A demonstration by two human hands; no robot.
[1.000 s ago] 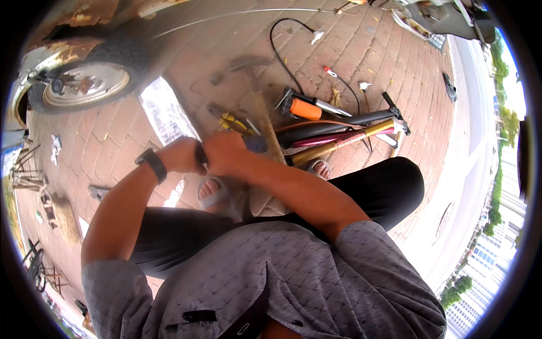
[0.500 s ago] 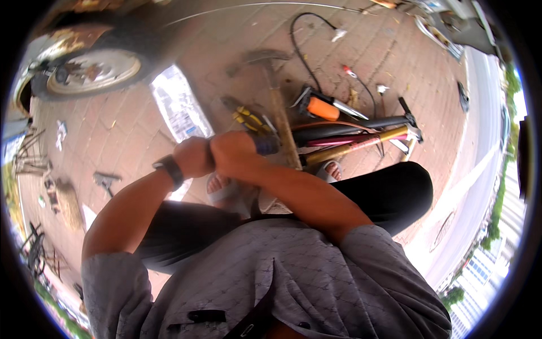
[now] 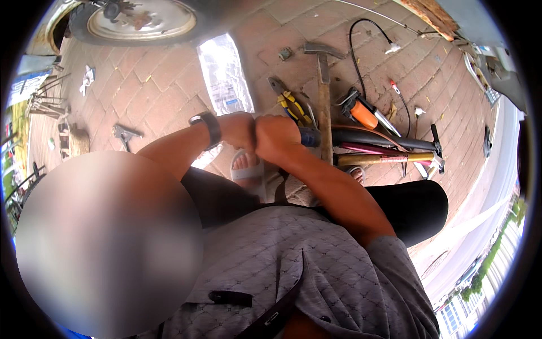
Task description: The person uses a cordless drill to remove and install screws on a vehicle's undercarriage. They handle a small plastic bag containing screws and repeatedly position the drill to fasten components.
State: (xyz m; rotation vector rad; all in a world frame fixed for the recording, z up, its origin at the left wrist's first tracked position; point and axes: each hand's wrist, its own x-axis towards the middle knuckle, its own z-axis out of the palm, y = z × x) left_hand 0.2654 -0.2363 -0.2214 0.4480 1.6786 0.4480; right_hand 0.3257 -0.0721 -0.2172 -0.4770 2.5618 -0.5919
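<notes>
Hands: the left hand (image 3: 237,130) and the right hand (image 3: 276,138) are pressing together, knuckle to knuckle, above a brick floor (image 3: 169,96).
Fingers: the right hand's fingers are curling tight around a blue-handled tool (image 3: 309,136); the left hand's fingers are closing into a fist, and what they are gripping is hidden.
Tool direction: only the blue handle end is showing, sticking out to the right of the right fist, its long axis running roughly left to right.
Just beyond the fingers: yellow-handled pliers (image 3: 293,104) are lying on the bricks, and a hammer (image 3: 323,96) is lying with its head pointing away from the person.
Right of the fingers: a black tube (image 3: 384,139), a brass-coloured bar (image 3: 384,159) and an orange-handled tool (image 3: 361,113) are crowding close.
Below the fingers: a foot in a white sandal (image 3: 247,166).
Far left: a car wheel (image 3: 141,20).
</notes>
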